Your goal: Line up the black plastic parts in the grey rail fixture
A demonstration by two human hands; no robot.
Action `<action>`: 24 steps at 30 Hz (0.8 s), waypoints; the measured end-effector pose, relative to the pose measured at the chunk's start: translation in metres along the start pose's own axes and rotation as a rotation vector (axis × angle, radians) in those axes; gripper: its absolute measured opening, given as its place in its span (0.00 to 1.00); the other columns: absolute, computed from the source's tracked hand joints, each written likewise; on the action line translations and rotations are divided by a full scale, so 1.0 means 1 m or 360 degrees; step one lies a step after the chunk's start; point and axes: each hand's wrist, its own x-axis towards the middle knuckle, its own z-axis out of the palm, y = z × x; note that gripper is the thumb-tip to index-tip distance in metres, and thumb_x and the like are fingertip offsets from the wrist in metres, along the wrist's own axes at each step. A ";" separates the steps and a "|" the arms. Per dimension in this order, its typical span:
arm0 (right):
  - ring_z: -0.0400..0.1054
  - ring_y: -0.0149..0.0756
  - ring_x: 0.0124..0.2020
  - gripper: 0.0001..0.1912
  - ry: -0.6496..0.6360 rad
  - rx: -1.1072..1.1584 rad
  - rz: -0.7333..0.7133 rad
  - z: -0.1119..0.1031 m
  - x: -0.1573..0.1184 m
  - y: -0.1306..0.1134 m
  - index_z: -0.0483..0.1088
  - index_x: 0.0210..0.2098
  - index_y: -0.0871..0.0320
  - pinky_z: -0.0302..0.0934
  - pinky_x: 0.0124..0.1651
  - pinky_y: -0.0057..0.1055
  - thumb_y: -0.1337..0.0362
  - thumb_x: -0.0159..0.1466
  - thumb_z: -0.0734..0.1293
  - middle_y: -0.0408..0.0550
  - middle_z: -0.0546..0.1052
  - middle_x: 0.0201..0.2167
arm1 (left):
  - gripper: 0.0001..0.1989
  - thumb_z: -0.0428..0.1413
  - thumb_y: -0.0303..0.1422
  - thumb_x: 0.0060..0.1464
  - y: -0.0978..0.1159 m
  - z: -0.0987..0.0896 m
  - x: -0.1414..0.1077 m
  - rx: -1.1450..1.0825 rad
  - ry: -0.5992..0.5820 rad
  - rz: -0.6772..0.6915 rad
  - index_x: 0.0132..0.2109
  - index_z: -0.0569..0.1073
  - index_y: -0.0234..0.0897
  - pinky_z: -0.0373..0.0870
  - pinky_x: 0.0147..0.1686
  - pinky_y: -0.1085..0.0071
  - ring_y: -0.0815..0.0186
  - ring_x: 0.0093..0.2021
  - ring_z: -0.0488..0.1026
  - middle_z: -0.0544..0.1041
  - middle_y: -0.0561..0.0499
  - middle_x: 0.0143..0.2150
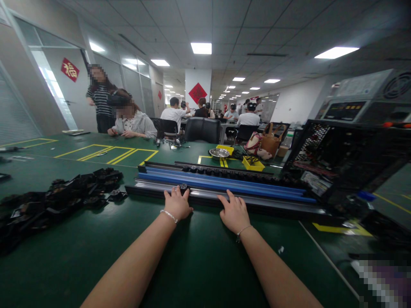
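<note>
Currently, blk rail (207,196) lies just fwd of L hand (178,204) & R hand (235,214), touching spread fingers.

Bare to the edge of view, the left forearm (135,256) and right forearm (272,265) are stretched forward and angled inward toward each other. The left hand (178,204) is held palm down, fingers (174,193) parted and lightly bent; the right hand (235,212) is held likewise, apart from it, its fingers fanned forward.

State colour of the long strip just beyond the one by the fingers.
The strip is blue, clearest in the head view.
</note>
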 end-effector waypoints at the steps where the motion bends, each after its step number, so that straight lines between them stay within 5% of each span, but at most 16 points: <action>1: 0.59 0.42 0.53 0.27 -0.0006 -0.0002 0.0003 0.000 0.000 0.000 0.62 0.56 0.47 0.41 0.58 0.41 0.66 0.57 0.60 0.53 0.56 0.63 | 0.40 0.50 0.50 0.50 0.000 -0.001 0.000 -0.0003 -0.0006 -0.0005 0.66 0.49 0.41 0.42 0.58 0.42 0.45 0.66 0.44 0.45 0.34 0.67; 13: 0.59 0.42 0.53 0.28 -0.0017 -0.0020 0.0005 0.000 0.000 0.000 0.61 0.57 0.46 0.41 0.58 0.41 0.67 0.57 0.59 0.53 0.56 0.63 | 0.40 0.50 0.50 0.50 -0.009 -0.003 0.004 -0.0044 -0.0095 -0.0075 0.66 0.49 0.41 0.41 0.58 0.41 0.45 0.66 0.42 0.44 0.35 0.68; 24: 0.59 0.43 0.53 0.28 0.0019 -0.0014 -0.0010 0.001 0.000 0.000 0.62 0.56 0.47 0.42 0.58 0.41 0.67 0.56 0.60 0.53 0.57 0.63 | 0.37 0.42 0.56 0.52 -0.014 0.008 0.006 -0.0158 0.0107 -0.0032 0.65 0.50 0.48 0.42 0.56 0.39 0.39 0.65 0.45 0.48 0.37 0.67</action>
